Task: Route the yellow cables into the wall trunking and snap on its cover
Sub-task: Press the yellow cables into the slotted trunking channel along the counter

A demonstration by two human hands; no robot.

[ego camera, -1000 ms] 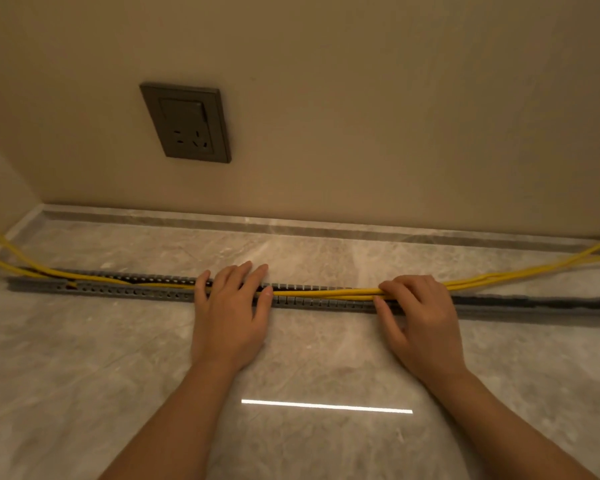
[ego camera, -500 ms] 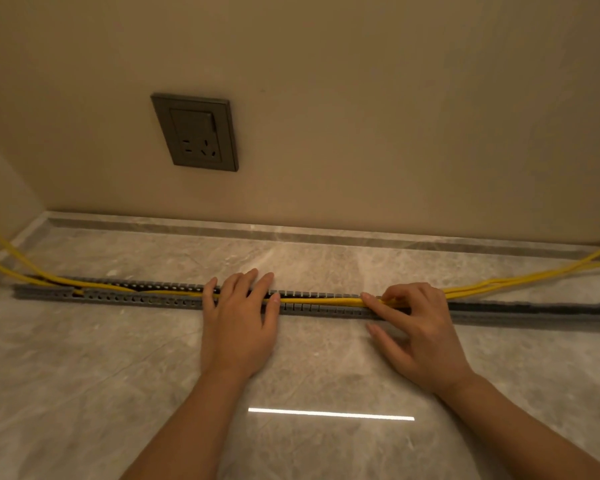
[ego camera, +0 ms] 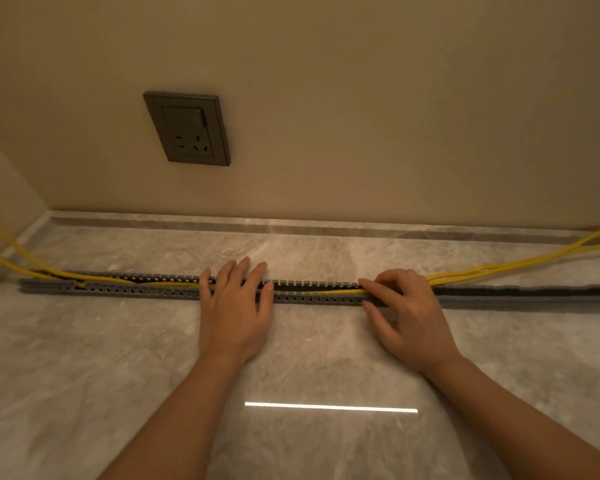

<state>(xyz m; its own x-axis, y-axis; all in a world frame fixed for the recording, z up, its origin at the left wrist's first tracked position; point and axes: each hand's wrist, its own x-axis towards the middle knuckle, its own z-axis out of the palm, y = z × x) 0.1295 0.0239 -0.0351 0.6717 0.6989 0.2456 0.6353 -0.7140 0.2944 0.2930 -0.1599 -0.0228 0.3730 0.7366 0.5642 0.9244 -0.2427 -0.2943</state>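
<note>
Two hands on the trunking (ego camera: pixel 136 291): left hand (ego camera: pixel 234 306) flat, fingers straight, pinning the seated yellow cables (ego camera: pixel 326 291), while right hand (ego camera: pixel 409 313), fingers bent, pushes down where they lift out rightward, though I can't tell if it's pinching them.

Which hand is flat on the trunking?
The left hand, fingers straight across the trunking; the right hand curls its fingers onto the yellow cables.
</note>
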